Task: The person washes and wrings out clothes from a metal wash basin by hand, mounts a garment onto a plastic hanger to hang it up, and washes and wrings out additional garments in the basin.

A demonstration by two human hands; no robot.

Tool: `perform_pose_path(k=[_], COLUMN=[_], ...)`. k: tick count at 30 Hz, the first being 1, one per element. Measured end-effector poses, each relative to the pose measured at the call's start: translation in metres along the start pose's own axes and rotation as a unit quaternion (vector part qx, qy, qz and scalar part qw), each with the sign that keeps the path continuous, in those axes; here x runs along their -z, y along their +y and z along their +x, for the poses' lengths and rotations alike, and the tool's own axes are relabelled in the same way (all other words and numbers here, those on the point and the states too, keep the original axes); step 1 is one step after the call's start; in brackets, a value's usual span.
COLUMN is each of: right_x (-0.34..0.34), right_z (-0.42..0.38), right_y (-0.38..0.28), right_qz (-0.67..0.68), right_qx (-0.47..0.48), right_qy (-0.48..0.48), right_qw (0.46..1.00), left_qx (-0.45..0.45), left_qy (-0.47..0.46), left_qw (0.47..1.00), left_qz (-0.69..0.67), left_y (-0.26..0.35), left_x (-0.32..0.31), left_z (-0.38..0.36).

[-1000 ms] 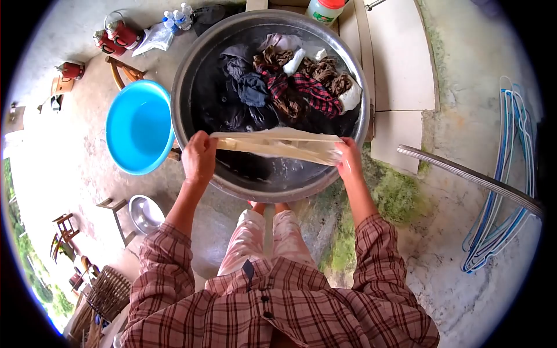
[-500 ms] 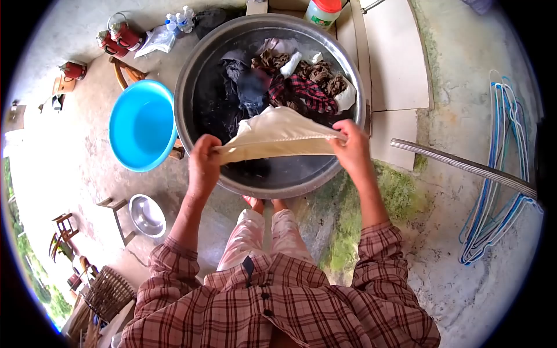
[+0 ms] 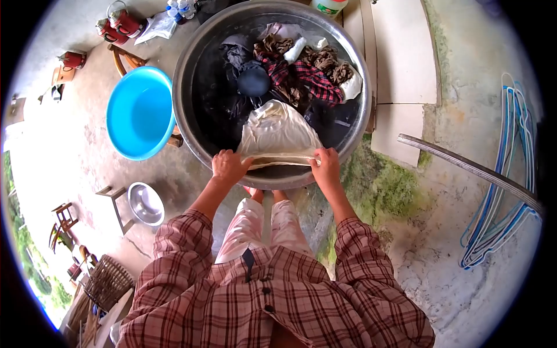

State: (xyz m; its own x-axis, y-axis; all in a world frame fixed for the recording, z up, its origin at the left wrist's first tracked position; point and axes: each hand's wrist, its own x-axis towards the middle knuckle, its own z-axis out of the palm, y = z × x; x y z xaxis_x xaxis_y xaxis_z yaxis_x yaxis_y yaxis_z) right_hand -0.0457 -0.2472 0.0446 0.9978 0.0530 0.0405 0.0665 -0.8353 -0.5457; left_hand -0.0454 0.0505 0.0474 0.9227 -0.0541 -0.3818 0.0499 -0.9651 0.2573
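Note:
A cream-coloured garment (image 3: 278, 130), perhaps underpants, is stretched by its top band between my two hands over the near part of a large metal basin (image 3: 184, 124). My left hand (image 3: 229, 166) is closed on one end of the band, close to the near rim. On the other end my right hand (image 3: 326, 168) has its fingers pinched. The body of the garment spreads away from me towards dark water. Beyond it lie wet clothes: a red and black checked cloth (image 3: 316, 81), brown cloth (image 3: 322, 61), a dark garment (image 3: 236, 53) and a white piece (image 3: 295, 51).
Left of the basin is a blue plastic tub (image 3: 136, 116) on a wooden support. A small metal bowl (image 3: 146, 204) sits further left. On the right, a ridged metal pole (image 3: 458, 162) juts in beside several blue and white hangers (image 3: 505, 151). A white tub (image 3: 329, 6) stands behind.
Both hands have come lower and closer together, bringing the garment's band down towards the basin's near rim. The garment's body now lies more spread out. The view has shifted slightly.

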Motion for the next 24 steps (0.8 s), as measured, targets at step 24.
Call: perform_pose_path(k=[24], right_x=[0.014], right_z=[0.024], right_y=[-0.021], right_qz=[0.146], right_qx=[-0.079], right_qy=[-0.03], right_qw=[0.986], left_qx=[-0.062], left_qy=[0.085], left_qw=[0.986], left_qz=[-0.129], left_y=[0.026], left_x=[-0.02], left_z=[0.022])
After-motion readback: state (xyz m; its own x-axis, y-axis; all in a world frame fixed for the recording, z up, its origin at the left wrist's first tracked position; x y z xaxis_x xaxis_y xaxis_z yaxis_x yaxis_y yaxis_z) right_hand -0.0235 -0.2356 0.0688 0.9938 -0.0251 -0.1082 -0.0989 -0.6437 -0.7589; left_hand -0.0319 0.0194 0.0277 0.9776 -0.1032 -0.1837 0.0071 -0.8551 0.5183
